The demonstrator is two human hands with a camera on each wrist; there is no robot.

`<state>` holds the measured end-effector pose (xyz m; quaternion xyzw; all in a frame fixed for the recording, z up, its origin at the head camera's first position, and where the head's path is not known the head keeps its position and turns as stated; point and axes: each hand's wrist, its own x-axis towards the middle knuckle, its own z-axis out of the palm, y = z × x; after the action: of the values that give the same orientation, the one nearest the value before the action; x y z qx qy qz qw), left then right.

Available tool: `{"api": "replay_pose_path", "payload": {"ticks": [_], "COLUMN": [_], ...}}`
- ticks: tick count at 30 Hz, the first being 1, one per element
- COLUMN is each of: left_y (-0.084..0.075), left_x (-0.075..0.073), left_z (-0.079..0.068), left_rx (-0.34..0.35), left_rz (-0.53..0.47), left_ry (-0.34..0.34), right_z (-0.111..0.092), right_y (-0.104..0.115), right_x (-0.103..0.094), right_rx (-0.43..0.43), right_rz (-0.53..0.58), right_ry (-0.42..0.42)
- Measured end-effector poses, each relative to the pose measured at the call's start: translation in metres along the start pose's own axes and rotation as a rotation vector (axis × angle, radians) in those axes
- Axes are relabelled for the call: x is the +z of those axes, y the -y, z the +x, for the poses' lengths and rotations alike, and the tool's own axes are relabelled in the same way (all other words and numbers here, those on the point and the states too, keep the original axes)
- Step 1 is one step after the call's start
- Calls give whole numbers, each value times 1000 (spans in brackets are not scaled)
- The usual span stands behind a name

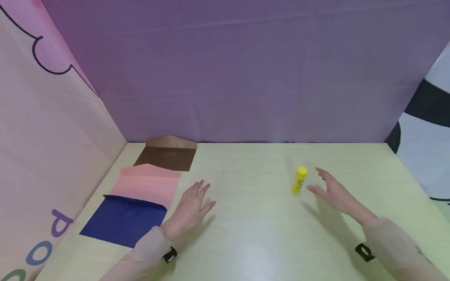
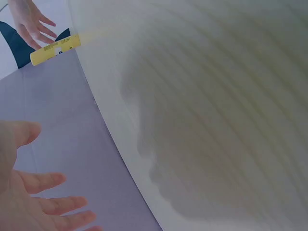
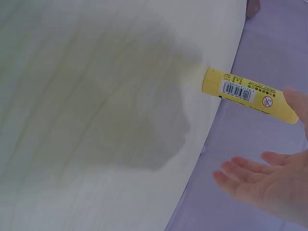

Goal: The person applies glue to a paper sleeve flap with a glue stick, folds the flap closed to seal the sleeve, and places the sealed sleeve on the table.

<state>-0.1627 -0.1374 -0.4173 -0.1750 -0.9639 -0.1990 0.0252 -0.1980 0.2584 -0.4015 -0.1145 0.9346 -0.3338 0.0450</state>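
A yellow glue stick [image 1: 299, 179] stands upright on the table, right of the middle. To its right hovers my right hand [image 1: 336, 195], fingers spread and holding nothing, with a gap to the stick in the head view. In the right wrist view the thumb overlaps one end of the glue stick [image 3: 250, 95], whose barcode label shows. My left hand [image 1: 188, 208] is held over the table with its fingers extended and nothing in them. Left of it lie a navy blue envelope [image 1: 125, 220], a pink envelope [image 1: 146, 185] and a brown envelope [image 1: 167, 158].
The envelopes overlap in a column along the left side of the pale wooden table [image 1: 250, 235], their flaps raised toward the back. A purple cloth wall [image 1: 243, 73] rises at the far edge. Printed panels stand on the left [image 1: 38, 126] and right [image 1: 438, 160].
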Motion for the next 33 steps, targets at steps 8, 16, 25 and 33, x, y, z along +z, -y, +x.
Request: {"api": "replay_pose_path", "payload": {"ticks": [8, 16, 25, 33], "left_y": [-2, -4, -5, -7], "left_x": [-1, 0, 1, 3], "left_z": [-1, -3, -5, -6], "left_rx": [22, 31, 29, 58], "left_rz": [-40, -75, -106, -94], "left_ry": [-35, -41, -36, -54], "right_z": [19, 30, 32, 31], "right_y": [3, 6, 10, 9], "right_x": [6, 16, 23, 27], "right_rx": [24, 47, 66, 31], "right_rz": [88, 216, 230, 256], "right_ry": [18, 33, 5, -41]}}
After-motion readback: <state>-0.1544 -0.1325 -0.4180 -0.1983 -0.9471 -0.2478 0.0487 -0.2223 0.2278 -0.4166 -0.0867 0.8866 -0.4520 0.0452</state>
